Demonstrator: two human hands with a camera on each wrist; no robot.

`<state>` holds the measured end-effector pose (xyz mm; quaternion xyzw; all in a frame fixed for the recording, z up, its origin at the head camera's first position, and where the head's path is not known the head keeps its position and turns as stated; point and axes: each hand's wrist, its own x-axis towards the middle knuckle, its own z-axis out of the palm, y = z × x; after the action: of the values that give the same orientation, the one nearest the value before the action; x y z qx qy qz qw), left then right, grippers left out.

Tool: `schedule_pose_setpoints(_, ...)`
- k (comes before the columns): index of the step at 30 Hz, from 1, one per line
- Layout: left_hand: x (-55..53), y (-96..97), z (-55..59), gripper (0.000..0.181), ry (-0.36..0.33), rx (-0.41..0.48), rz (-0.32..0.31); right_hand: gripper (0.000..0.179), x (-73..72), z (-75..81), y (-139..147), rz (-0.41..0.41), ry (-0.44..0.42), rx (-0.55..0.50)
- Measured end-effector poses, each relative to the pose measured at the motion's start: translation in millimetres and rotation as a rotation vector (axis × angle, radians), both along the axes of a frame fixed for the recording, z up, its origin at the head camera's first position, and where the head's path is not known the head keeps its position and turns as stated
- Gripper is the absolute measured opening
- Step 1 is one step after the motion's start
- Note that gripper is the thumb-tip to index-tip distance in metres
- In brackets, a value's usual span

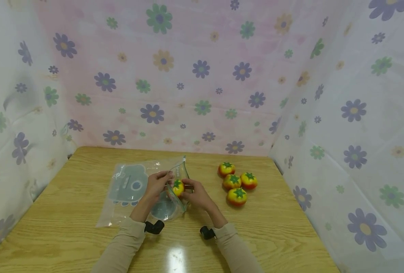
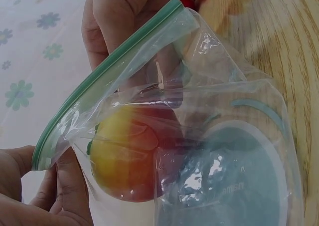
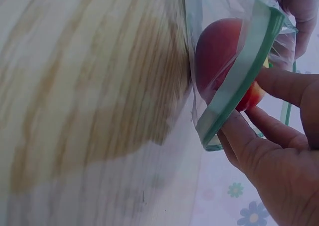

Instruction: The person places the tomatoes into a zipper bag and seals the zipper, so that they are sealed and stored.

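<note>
A clear zip bag (image 1: 164,207) with a green seal strip and a grey-blue print is held with its mouth spread. My left hand (image 1: 155,185) pinches one edge of that mouth near the strip's end. Between finger and thumb, my right hand (image 1: 199,195) grips a yellow-red toy tomato (image 1: 178,188) with a green leafy top. In the left wrist view the toy tomato (image 2: 124,156) shows through the film, inside the bag. Right-hand fingers (image 3: 284,86) reach past the green strip onto the fruit in the right wrist view.
Several matching toy tomatoes (image 1: 237,197) sit grouped on the wooden table (image 1: 273,227), right of my hands. A larger clear bag (image 1: 128,185) with a grey-blue cartoon print lies flat on the left. Flower-patterned cloth (image 1: 202,76) encloses the table's back and sides.
</note>
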<state>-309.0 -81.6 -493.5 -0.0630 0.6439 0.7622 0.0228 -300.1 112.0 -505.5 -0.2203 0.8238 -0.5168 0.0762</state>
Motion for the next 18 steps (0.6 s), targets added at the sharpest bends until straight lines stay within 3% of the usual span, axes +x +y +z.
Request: schedule_pose_setpoints(18,3.9,-0.6,4.7,0.039,-0.016,-0.011,-0.009,0.048,0.1,3.0,-10.2,-0.059,0.019,-0.023)
